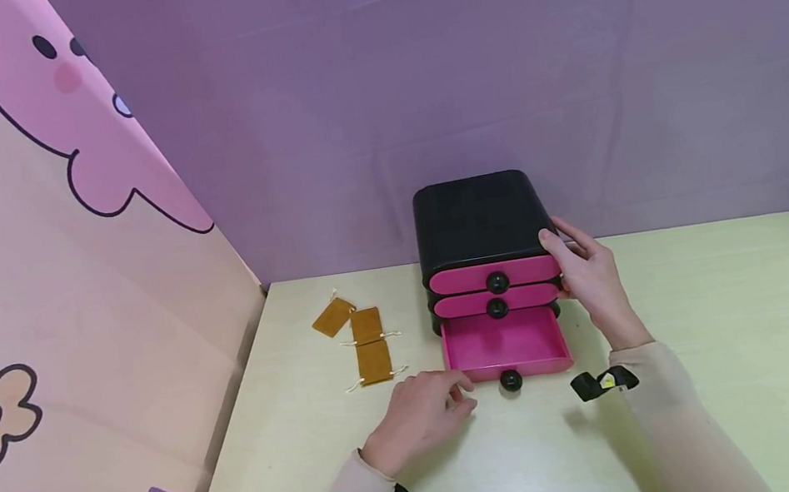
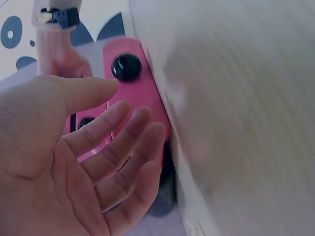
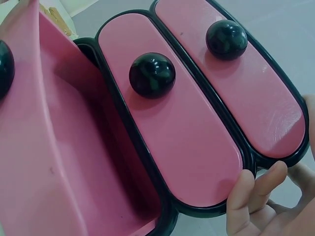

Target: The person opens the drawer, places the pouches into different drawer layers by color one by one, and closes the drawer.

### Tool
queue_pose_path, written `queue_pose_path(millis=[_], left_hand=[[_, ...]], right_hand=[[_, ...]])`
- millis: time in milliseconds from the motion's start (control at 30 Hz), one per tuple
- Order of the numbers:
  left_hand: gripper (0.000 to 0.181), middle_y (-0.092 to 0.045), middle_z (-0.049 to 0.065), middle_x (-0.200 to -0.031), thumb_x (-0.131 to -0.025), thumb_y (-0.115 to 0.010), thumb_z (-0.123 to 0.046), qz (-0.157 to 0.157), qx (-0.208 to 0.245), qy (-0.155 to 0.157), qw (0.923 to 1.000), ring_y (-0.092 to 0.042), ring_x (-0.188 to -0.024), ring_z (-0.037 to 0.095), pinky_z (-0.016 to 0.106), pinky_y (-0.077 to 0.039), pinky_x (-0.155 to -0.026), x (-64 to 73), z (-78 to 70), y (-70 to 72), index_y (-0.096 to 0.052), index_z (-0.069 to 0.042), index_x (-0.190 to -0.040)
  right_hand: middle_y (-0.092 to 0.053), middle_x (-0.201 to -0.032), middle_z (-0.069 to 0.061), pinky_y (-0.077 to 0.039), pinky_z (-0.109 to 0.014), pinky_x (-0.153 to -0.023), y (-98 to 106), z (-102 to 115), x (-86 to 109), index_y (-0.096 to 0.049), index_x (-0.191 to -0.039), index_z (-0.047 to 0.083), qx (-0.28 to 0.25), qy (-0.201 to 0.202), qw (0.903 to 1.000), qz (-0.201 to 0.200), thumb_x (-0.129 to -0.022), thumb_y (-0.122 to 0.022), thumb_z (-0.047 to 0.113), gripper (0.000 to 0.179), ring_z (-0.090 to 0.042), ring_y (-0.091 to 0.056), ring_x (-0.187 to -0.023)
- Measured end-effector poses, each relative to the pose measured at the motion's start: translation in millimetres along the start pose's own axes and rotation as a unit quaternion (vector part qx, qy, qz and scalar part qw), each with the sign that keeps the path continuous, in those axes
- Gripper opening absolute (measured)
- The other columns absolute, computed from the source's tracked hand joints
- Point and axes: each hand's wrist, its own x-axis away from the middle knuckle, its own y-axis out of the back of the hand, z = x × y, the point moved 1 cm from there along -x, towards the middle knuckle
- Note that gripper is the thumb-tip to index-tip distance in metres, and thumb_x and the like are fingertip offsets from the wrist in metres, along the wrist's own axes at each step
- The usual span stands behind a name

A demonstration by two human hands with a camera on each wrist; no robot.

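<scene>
A black mini drawer cabinet (image 1: 478, 222) with pink drawer fronts and round black knobs stands at the back of the table. Its bottom drawer (image 1: 504, 340) is pulled out, and no items show inside. My right hand (image 1: 591, 277) grips the cabinet's right side, thumb near the top edge; in the right wrist view its fingertips (image 3: 241, 191) bend against the edge by the upper drawers. Beside the open drawer's front left corner is my left hand (image 1: 422, 414), fingers loosely bent and holding nothing. Whether it touches the drawer I cannot tell.
Several small brown drawstring pouches (image 1: 373, 362) lie flat on the pale table (image 1: 722, 368), left of the cabinet. A purple backdrop (image 1: 418, 91) rises behind the table, and a patterned panel (image 1: 68, 292) flanks it on the left.
</scene>
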Motion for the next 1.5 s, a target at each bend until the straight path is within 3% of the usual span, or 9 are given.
queue_pose_path(millis=[167, 367, 600, 800, 1000, 1200, 1500], left_hand=[[0.014, -0.073, -0.012, -0.084, -0.101, -0.073, -0.028, -0.023, 0.014, 0.019, 0.9995, -0.058, -0.070, 0.000, 0.020, -0.044, -0.066, 5.1, 19.6, 7.9, -0.079, -0.021, -0.111], [0.012, -0.074, -0.008, -0.086, -0.098, -0.076, -0.024, -0.079, 0.009, 0.035, 0.9962, -0.058, -0.065, 0.001, 0.021, -0.045, -0.059, 10.4, 40.4, 16.8, -0.078, -0.018, -0.109], [0.012, -0.075, -0.005, -0.089, -0.098, -0.077, -0.024, -0.127, -0.015, 0.071, 0.9893, -0.064, -0.070, 0.009, 0.028, -0.048, -0.060, 11.6, 59.2, 26.8, -0.079, -0.018, -0.107], [0.013, -0.078, -0.002, -0.096, -0.096, -0.077, -0.023, -0.149, -0.026, 0.092, 0.9842, -0.071, -0.080, 0.019, 0.034, -0.052, -0.063, 12.7, 78.2, 31.9, -0.081, -0.019, -0.108], [0.014, -0.078, 0.004, -0.110, -0.095, -0.078, -0.025, -0.155, -0.028, 0.119, 0.9803, -0.075, -0.093, 0.030, 0.045, -0.058, -0.070, 15.9, 90.6, 38.9, -0.080, -0.019, -0.108], [0.020, -0.078, 0.007, -0.114, -0.096, -0.079, -0.025, -0.153, -0.025, 0.136, 0.9785, -0.076, -0.092, 0.032, 0.043, -0.058, -0.070, 16.5, 100.1, 44.1, -0.080, -0.017, -0.114], [0.026, -0.075, 0.013, -0.121, -0.095, -0.079, -0.024, -0.108, -0.041, 0.146, 0.9824, -0.074, -0.097, 0.040, 0.051, -0.059, -0.075, 14.4, 104.8, 44.6, -0.079, -0.013, -0.118]], right_hand=[[-0.055, -0.115, 0.010, -0.058, -0.023, -0.062, 0, -1, -0.4, -0.038, -0.166, 0.033, 0.003, -0.001, 1.0000, 0.000, -0.102, -0.060, 0.060, 0.073, -0.007, -0.046, -0.056], [-0.055, -0.117, 0.009, -0.059, -0.024, -0.063, 0, 0, 0.2, -0.038, -0.166, 0.034, 0.008, -0.004, 1.0000, 0.001, -0.102, -0.059, 0.061, 0.073, -0.008, -0.047, -0.057], [-0.055, -0.115, 0.010, -0.059, -0.023, -0.064, 1, 0, -1.1, -0.037, -0.167, 0.032, 0.005, -0.001, 1.0000, 0.001, -0.103, -0.059, 0.060, 0.073, -0.008, -0.045, -0.057], [-0.055, -0.117, 0.010, -0.060, -0.024, -0.064, -1, 1, -1.5, -0.038, -0.167, 0.031, 0.003, 0.001, 1.0000, 0.003, -0.102, -0.060, 0.060, 0.074, -0.009, -0.046, -0.056], [-0.055, -0.117, 0.009, -0.061, -0.025, -0.064, -2, 3, 0.0, -0.038, -0.167, 0.029, 0.002, 0.003, 1.0000, 0.006, -0.103, -0.060, 0.059, 0.074, -0.009, -0.047, -0.056], [-0.055, -0.117, 0.009, -0.061, -0.025, -0.064, -1, 4, 0.7, -0.037, -0.167, 0.029, -0.002, 0.002, 1.0000, 0.005, -0.103, -0.060, 0.059, 0.074, -0.009, -0.044, -0.054], [-0.054, -0.118, 0.008, -0.060, -0.023, -0.064, 0, 2, 1.2, -0.037, -0.167, 0.032, 0.001, -0.003, 1.0000, 0.003, -0.103, -0.059, 0.059, 0.073, -0.008, -0.044, -0.055]])
